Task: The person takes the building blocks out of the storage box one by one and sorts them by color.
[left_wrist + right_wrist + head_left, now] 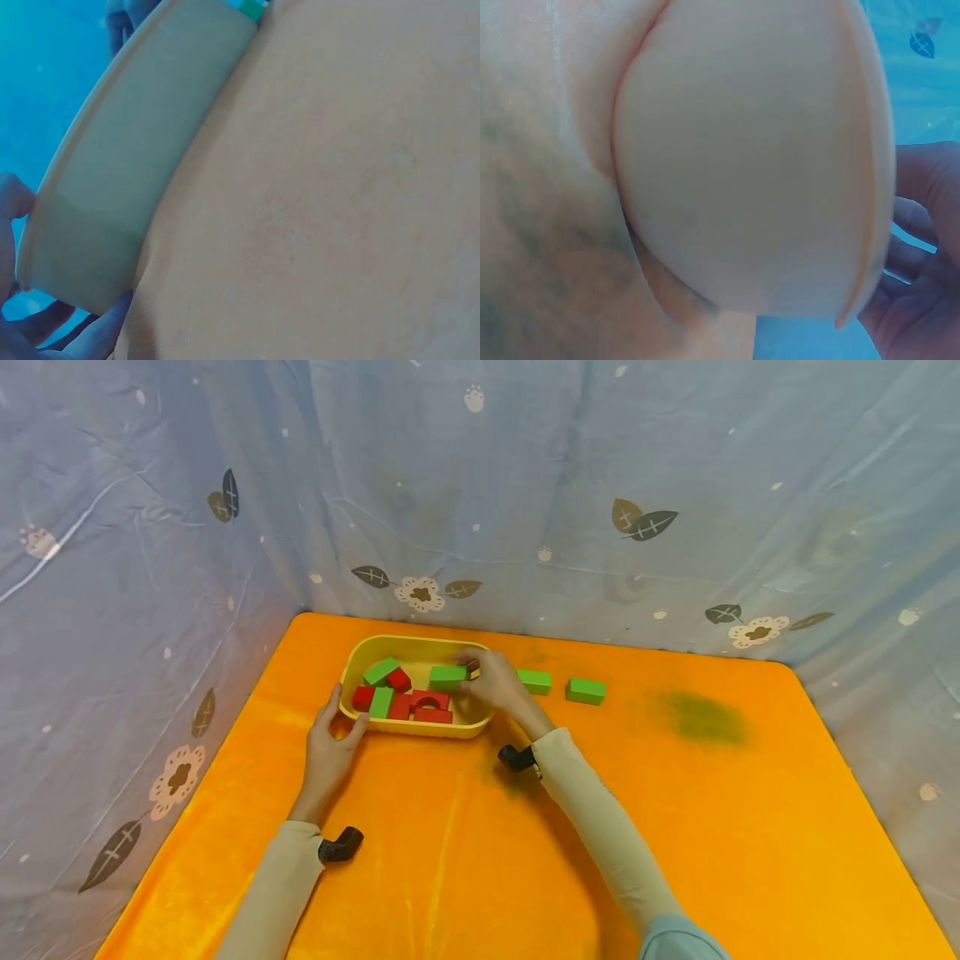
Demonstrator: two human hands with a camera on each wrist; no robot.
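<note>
A yellow plastic basin [471,729] stands near the far edge of the table, with several red and green blocks inside. My left hand [330,756] holds its left end, thumb at the near rim and fingers round the side. In the left wrist view, the fingers [96,330] of that hand reach the basin's lower edge. Over the right end of the basin, my right hand [493,681] pinches a green block [446,677]. The right wrist view shows this hand partly hidden behind the basin wall [757,165]. Beside the held block lies a red arch block [431,699].
Two green blocks, a nearer one [535,682] and a farther one [586,691], lie on the orange table cover [675,827] right of the basin. Patterned grey-blue curtains [525,485] enclose the table's back and sides. A dark green stain [703,717] marks the cover.
</note>
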